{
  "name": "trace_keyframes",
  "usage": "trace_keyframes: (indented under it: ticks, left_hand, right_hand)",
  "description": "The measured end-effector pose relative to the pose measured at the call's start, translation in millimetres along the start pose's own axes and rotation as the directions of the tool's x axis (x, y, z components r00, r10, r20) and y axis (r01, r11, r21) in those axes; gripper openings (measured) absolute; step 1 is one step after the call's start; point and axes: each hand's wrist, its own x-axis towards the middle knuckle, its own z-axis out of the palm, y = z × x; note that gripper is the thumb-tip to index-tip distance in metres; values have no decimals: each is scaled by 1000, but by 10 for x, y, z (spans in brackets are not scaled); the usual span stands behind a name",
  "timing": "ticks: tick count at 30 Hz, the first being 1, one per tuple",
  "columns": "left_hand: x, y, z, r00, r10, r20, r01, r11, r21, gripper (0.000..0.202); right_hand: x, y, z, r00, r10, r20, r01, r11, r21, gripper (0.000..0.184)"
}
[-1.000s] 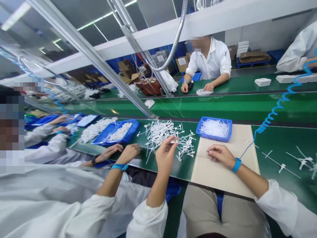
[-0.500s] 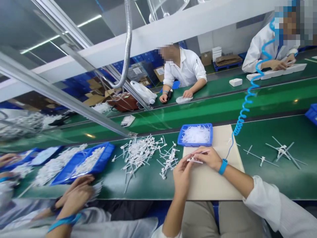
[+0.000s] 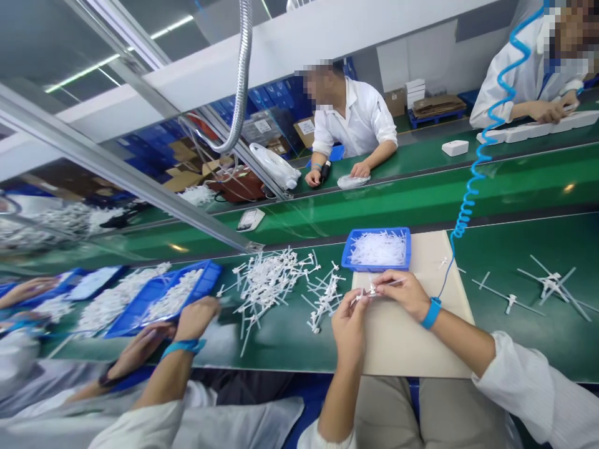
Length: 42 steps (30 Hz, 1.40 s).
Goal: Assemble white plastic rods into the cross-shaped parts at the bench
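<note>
A small white plastic part (image 3: 374, 291) is pinched between both hands. It is gripped by the left hand (image 3: 350, 319) and right hand (image 3: 406, 292) above the beige mat (image 3: 412, 343).

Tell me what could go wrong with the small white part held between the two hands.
The white plastic part is pinched only by fingertips of the left hand and right hand; it might slip onto the beige mat or among the loose parts. The blue coiled cord from the wristband passes close by the blue tray and might snag it.
</note>
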Motion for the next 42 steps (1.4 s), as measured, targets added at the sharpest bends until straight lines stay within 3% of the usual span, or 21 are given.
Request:
trace_keyframes:
  ticks: [3, 6, 9, 14, 20, 29, 35, 42]
  left_hand:
    - [24, -22, 6, 1000, 5, -10, -6, 999, -45, 28]
    - [56, -75, 12, 1000, -17, -11, 14, 980, -199, 34]
    - [72, -106, 2, 993, -109, 42, 117, 934, -336, 48]
    - [40, -89, -8, 963, -213, 165, 259, 901, -349, 54]
    - [62, -113, 26, 991, -88, 101, 120, 920, -372, 44]
    - [60, -102, 35, 987, -100, 127, 140, 923, -359, 37]
    - [13, -75, 47, 994, -84, 76, 100, 964, -247, 34]
    - [-25, -65, 9, 1000, 26, -16, -26, 998, -50, 31]
  right_hand:
    - [-19, -14, 2, 1000, 8, -14, -8, 1000, 0, 34]
    - [-27, -13, 18, 999, 23, -44, -21, 999, 35, 36]
    - [-29, -16, 28, 998, -2, -55, 7, 997, 81, 36]
    - [-25, -23, 10, 999, -34, -16, 35, 997, 75, 35]
    - [-27, -21, 11, 1000, -1, -20, 3, 997, 74, 45]
    - [-57, -26, 64, 999, 9, 50, -17, 987, 162, 51]
    - [-71, -24, 75, 998, 3, 64, -15, 982, 187, 50]
    - [-99, -13, 57, 996, 39, 81, -44, 997, 68, 45]
